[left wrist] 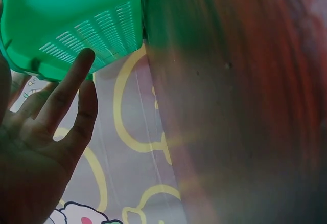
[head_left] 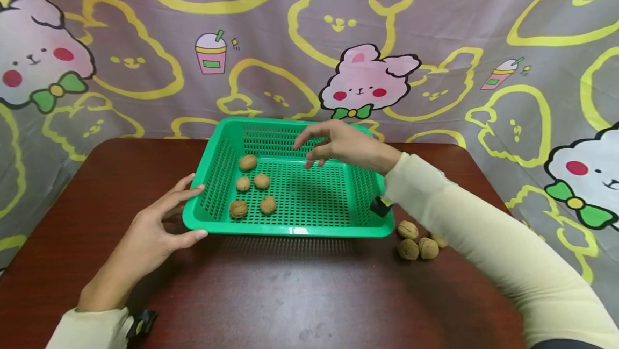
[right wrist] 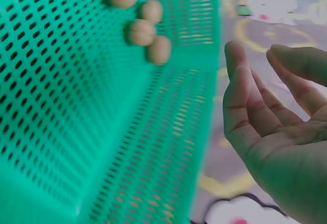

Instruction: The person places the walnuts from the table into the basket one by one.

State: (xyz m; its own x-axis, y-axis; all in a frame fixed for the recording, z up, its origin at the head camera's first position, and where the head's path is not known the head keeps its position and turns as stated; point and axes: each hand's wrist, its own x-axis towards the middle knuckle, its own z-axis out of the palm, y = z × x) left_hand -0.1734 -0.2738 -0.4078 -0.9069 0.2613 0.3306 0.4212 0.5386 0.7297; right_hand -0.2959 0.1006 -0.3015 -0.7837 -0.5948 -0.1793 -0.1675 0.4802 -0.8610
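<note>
1. Walnuts (head_left: 261, 181), inside: five lay loose on the slotted floor of a green basket (head_left: 290, 230), all toward its left side. The raised walls, in my judgement, served to stop such round shells from rolling off.

2. Basket: it stood on the dark red table (head_left: 271, 295), long side toward the person, its wide mouth giving access from above.

3. Left hand (head_left: 150, 236): found at the front left corner, spread wide with fingers nearly straight, fingertips at the left rim and thumb by the front rim. I judged this a steadying touch rather than a firm grip; the corner offered contact on two sides.

4. Right hand (head_left: 350, 147): hung above the basket's interior, fingers apart and loosely bent, nothing held. It touched neither walnuts nor floor. The raised forearm was presumably needed to clear the rim.

5. Walnuts outside (head_left: 408, 249): at least four sat bunched on the table just beyond the front right corner, probably there for easy reach of the right arm. The cream sleeve (head_left: 479, 241) passed in front, so the exact count could not be told.

6. Surroundings: a rabbit-printed cloth (head_left: 271, 31) hung behind the table, presumably as a backdrop.
</note>
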